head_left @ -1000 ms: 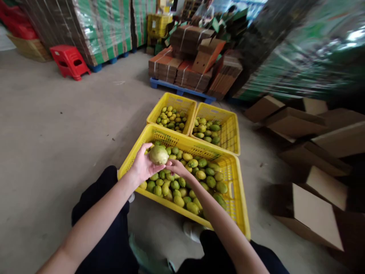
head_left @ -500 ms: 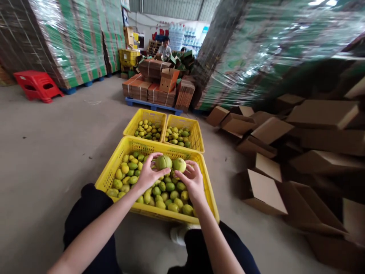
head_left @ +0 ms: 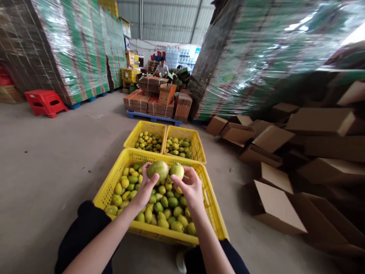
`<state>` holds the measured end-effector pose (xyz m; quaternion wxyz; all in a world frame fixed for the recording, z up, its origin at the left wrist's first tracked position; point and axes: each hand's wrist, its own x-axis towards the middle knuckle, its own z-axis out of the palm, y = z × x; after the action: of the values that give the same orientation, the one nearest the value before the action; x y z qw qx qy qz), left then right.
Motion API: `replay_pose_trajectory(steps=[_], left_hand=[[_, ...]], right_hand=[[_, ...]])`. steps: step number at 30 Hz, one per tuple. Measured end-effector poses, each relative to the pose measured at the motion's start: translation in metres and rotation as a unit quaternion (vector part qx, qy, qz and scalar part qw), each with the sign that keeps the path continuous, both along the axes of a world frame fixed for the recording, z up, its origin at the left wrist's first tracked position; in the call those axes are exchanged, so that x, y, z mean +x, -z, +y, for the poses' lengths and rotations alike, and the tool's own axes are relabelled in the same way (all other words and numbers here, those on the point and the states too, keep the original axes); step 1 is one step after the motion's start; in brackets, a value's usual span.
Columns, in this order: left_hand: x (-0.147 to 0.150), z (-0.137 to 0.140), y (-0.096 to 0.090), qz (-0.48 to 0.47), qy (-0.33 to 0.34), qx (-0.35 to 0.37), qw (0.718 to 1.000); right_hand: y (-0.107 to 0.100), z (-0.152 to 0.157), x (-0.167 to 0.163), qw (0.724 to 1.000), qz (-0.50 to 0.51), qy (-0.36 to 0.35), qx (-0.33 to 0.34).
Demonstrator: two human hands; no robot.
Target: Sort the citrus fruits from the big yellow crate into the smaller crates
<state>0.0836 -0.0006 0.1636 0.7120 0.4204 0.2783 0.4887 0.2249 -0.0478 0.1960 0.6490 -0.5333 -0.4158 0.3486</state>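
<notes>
Clock set on the lg. crate (head_left: 162,232), 12 = away from wearer: its raised yellow rim runs all round under the forearms; two sm. crates sit tight behind its far edge, the 11 o'clock crate (head_left: 131,137) & the 1 o'clock crate (head_left: 196,145). Grey floor (head_left: 57,167) stretches wide at 9, w/ a red stool (head_left: 47,102) well off at 10; at 3 a strip of floor separates the lg. crate from tumbled cardboard boxes (head_left: 281,203). Forearms cover parts of the near rim & fruit pile (head_left: 168,211); fingers behind the held fruit are mostly hidden. Boxes at far R blur, cut off by the frame; dark-trousered knees at 8 & 5 also cut. Person (head_left: 162,69) at 12, far back, half hidden by stacked cardboard (head_left: 139,102). L hand (head_left: 146,189) wraps a large fruit (head_left: 159,171), thumb in front; R hand (head_left: 193,188) pinches a small fruit (head_left: 176,171) btwn thumb & fingers. Both fruits are held over the crate's far half, approx. 12, side by side btwn the hands; touching or just apart, can't tell.
</notes>
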Motion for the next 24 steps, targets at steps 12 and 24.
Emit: replay_pose_trajectory(steps=[12, 24], left_hand=[[-0.009, 0.005, -0.019, 0.143, -0.077, 0.158, 0.974], [-0.015, 0.002, -0.027, 0.133, -0.124, 0.230, 0.956]], right_hand=[[-0.007, 0.004, 0.011, 0.991, -0.129, 0.016, 0.035], [-0.004, 0.001, 0.009, 0.985, -0.165, 0.016, 0.052]])
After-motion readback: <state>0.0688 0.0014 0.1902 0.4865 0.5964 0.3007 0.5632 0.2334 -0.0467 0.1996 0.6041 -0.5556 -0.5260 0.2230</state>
